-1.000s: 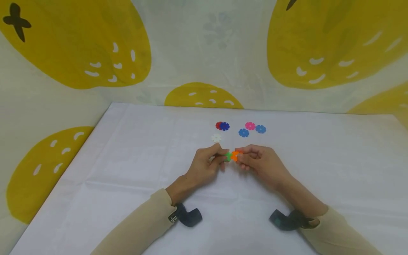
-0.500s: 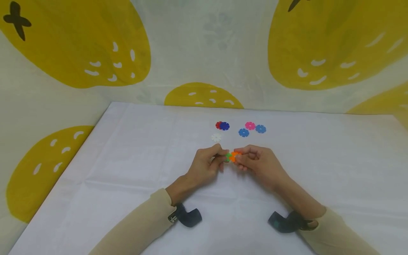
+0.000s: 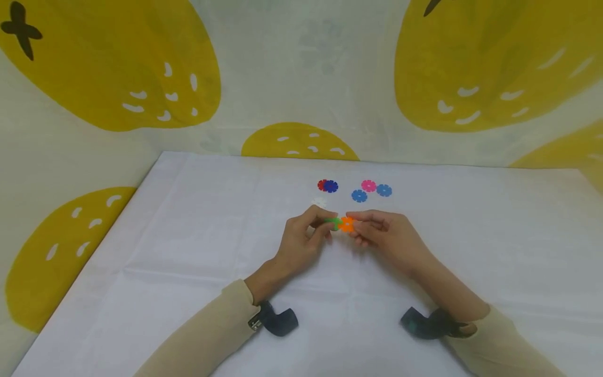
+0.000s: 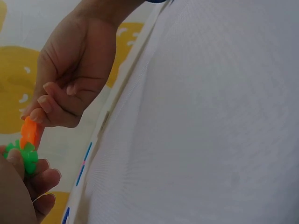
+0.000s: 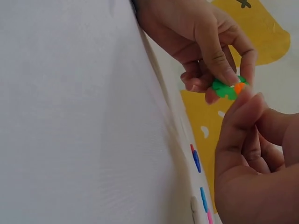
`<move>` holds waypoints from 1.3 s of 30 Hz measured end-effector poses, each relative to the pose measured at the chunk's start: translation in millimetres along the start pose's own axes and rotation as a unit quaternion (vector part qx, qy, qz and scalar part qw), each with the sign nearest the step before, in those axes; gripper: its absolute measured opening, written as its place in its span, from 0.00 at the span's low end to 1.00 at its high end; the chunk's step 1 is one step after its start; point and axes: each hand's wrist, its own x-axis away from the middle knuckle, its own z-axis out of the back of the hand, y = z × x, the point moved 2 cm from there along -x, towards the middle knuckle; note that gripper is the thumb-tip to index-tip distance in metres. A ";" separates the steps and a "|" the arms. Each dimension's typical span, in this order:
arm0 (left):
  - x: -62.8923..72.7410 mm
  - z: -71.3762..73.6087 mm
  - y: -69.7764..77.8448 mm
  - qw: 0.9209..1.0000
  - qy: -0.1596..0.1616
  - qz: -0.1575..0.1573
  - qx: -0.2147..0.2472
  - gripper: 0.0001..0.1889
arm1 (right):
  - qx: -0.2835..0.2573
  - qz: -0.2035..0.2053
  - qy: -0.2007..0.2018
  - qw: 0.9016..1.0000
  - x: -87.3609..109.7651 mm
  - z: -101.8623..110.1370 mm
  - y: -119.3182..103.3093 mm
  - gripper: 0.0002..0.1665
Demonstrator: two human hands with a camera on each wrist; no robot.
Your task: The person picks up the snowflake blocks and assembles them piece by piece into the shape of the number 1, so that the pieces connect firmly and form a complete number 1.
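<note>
My left hand [image 3: 301,238] pinches a green notched plastic disc [image 4: 29,158] between thumb and fingers. Opposite it, my right hand [image 3: 391,238] pinches an orange notched disc [image 3: 346,224] by its outer edge. The two discs meet edge to edge above the table, and seem to cross at an angle in the left wrist view. Whether their slots are fully engaged I cannot tell. Fingers cover part of both discs. Just beyond my left hand lies a white disc [image 3: 320,201], partly hidden by that hand.
Farther back on the white tabletop [image 3: 188,220], a dark blue disc [image 3: 331,186] overlaps a red disc [image 3: 322,185]. To their right lie a pink disc [image 3: 369,186] and two lighter blue discs, one nearer [image 3: 359,196]. A patterned cloth [image 3: 301,78] rises behind the table.
Both hands have shifted slightly away from the body with the discs. The green disc has turned and looks flatter in the head view. Discs on the table stay put.
</note>
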 end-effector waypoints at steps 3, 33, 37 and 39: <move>0.3 0.4 -0.2 1.000 0.004 -0.001 -0.003 0.10 | 0.003 -0.005 -0.006 1.000 0.5 2.0 -1.7 0.22; 0.2 -0.6 3.4 0.998 -0.043 -0.031 0.037 0.19 | 0.012 -0.017 -0.009 1.000 4.0 2.2 -1.9 0.24; 0.2 -0.6 3.4 0.998 -0.046 -0.019 0.038 0.18 | 0.009 -0.015 -0.011 1.000 3.8 1.3 -2.9 0.23; 0.4 -0.7 3.1 0.998 -0.048 -0.013 0.040 0.18 | 0.007 -0.016 -0.010 1.000 4.2 1.3 -3.4 0.24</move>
